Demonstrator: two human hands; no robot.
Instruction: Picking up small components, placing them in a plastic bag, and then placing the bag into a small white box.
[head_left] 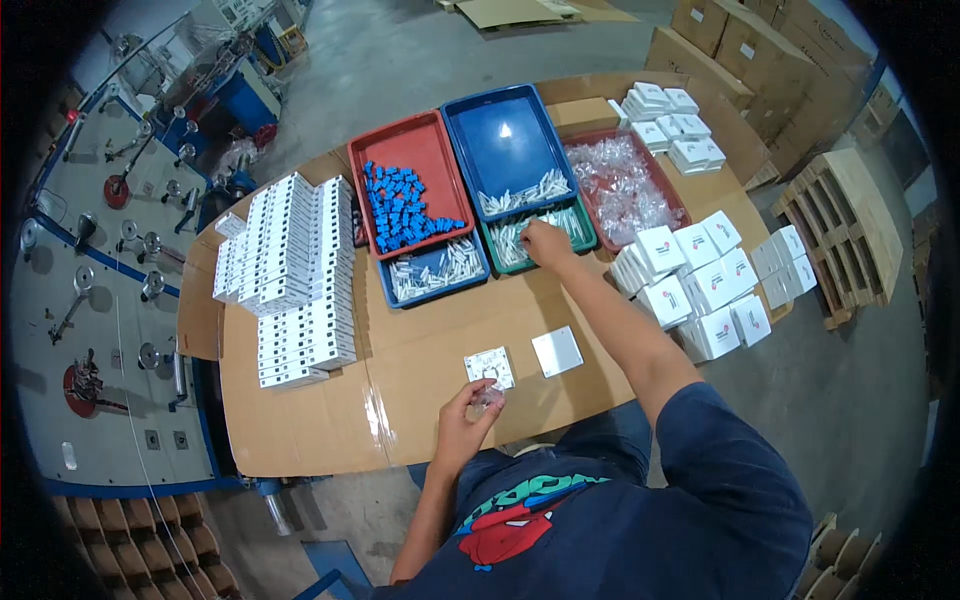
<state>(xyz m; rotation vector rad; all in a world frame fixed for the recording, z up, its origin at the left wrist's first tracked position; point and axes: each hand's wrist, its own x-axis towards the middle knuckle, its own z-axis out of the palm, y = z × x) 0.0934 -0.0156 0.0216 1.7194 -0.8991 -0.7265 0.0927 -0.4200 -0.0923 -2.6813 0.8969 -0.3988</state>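
Two hands work apart: the right hand point(546, 243) reaches up-centre, fingers closing on white parts in the green tray point(590, 236), while the left hand point(468, 418) pinches a small clear piece point(488, 396) at lower centre.

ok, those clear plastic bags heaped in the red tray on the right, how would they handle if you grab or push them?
The clear plastic bags look thin and crumpled, so probably floppy and very light. The glossy film suggests they are slippery and may slide over each other. Loosely heaped in the red tray, a push would likely shift several together, not one.

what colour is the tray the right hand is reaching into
Green: the right hand reaches into the green tray, best seen in the head view.
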